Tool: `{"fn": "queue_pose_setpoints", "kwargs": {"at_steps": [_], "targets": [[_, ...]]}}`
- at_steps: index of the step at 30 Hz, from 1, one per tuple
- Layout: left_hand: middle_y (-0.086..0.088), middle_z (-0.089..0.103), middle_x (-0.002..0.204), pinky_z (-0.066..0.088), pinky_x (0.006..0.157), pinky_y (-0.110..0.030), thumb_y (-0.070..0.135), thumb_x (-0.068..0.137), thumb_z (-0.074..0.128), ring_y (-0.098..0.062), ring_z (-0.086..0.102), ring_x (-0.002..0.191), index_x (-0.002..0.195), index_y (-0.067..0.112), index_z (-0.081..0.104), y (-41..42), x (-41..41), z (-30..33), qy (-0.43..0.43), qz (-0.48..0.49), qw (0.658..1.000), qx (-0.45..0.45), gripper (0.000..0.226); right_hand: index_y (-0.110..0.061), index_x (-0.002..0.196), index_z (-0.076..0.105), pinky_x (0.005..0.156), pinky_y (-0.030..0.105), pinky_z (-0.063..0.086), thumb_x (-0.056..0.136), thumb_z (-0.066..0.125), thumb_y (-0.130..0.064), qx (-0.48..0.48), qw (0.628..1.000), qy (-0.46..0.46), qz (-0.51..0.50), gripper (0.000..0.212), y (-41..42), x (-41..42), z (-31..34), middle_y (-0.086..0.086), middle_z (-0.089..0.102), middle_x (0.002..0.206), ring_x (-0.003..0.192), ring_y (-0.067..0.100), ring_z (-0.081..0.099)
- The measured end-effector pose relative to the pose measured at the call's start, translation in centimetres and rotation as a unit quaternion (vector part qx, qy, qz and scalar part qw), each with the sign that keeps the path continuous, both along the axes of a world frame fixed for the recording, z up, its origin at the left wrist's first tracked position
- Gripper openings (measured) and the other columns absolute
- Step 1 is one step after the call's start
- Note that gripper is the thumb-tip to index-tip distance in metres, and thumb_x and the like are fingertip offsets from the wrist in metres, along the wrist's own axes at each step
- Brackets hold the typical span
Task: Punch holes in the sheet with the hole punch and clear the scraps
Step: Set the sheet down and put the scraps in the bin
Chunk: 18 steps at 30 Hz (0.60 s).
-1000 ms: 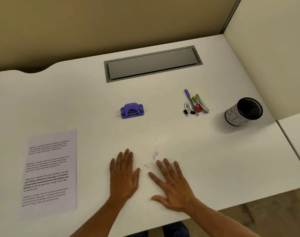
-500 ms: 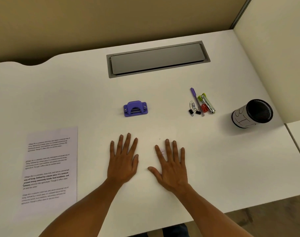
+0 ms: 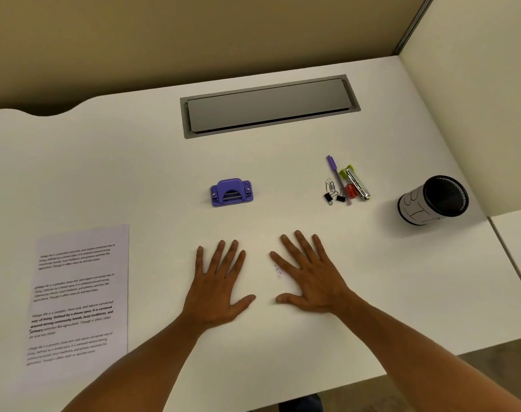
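Fingers are lying straight and spread on both hands, palms down on the white desk [image 3: 283, 346], gripping nothing. A few tiny paper scraps [image 3: 278, 271] are sitting on the desk just beside the index finger of the right hand [image 3: 311, 276], in the gap between it and the left hand [image 3: 219, 285]. The printed sheet [image 3: 81, 292] is lying flat well off to the left of the hands, near the desk's front edge. The purple hole punch [image 3: 231, 192] is resting beyond the hands, toward the middle of the desk, touched by neither. Farther right, a small cluster is lying together: a purple pen [image 3: 334, 171], a stapler [image 3: 357, 182] with a green end, paper clips [image 3: 330, 185] and two black binder clips [image 3: 333, 198]. A black mesh cup [image 3: 434, 200] is standing near the right edge. A grey cable hatch [image 3: 269, 105] is sitting in the desk at the back.
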<state>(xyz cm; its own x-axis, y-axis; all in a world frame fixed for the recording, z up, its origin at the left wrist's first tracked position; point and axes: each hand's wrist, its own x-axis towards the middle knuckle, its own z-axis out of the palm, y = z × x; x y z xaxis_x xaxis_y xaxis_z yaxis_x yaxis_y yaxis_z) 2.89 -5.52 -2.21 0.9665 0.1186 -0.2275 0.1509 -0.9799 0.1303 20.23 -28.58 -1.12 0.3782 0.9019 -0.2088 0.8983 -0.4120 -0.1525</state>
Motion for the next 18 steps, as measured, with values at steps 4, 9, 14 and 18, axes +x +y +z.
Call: {"fn": "queue_pose_setpoints", "kwargs": {"at_steps": [4, 9, 14, 18], "targets": [[-0.006, 0.003, 0.172, 0.014, 0.122, -0.066, 0.08, 0.089, 0.029, -0.031, 0.004, 0.159, 0.162, 0.021, 0.011, 0.0, 0.0, 0.0, -0.006, -0.006, 1.0, -0.01, 0.096, -0.018, 0.161, 0.011, 0.121, 0.061, 0.014, 0.09, 0.032, -0.08, 0.0, 0.992, -0.002, -0.124, 0.097, -2.0, -2.1, -0.2, 0.008, 0.002, 0.17, 0.156, 0.035, 0.0], [-0.005, 0.004, 0.172, 0.013, 0.123, -0.064, 0.08, 0.089, 0.031, -0.029, 0.005, 0.159, 0.162, 0.022, 0.014, 0.1, 0.0, 0.2, -0.016, -0.004, 1.0, -0.015, 0.095, -0.006, 0.16, 0.013, 0.122, 0.059, 0.012, 0.099, 0.024, -0.067, -0.019, 0.976, -0.005, -0.216, 0.087, -2.7, -7.2, -1.1, 0.009, 0.002, 0.17, 0.156, 0.034, 0.002], [-0.005, 0.005, 0.172, 0.014, 0.123, -0.063, 0.08, 0.089, 0.03, -0.029, 0.005, 0.159, 0.162, 0.023, 0.013, 0.1, -0.1, 0.0, -0.02, 0.002, 1.0, -0.016, 0.094, -0.019, 0.161, 0.009, 0.123, 0.061, 0.005, 0.098, 0.025, -0.069, -0.024, 0.974, 0.002, -0.223, 0.083, 0.8, -8.6, -0.7, 0.009, 0.002, 0.17, 0.156, 0.036, 0.0], [-0.004, 0.005, 0.172, 0.014, 0.124, -0.062, 0.079, 0.091, 0.029, -0.027, 0.004, 0.159, 0.162, 0.024, 0.013, 0.0, 0.0, 0.3, -0.016, 0.007, 1.0, -0.019, 0.092, -0.021, 0.162, 0.005, 0.124, 0.058, 0.006, 0.099, 0.026, -0.067, -0.004, 0.978, 0.017, -0.206, 0.081, 2.0, -7.4, -0.5, 0.009, -0.002, 0.17, 0.156, 0.034, -0.004]]}}
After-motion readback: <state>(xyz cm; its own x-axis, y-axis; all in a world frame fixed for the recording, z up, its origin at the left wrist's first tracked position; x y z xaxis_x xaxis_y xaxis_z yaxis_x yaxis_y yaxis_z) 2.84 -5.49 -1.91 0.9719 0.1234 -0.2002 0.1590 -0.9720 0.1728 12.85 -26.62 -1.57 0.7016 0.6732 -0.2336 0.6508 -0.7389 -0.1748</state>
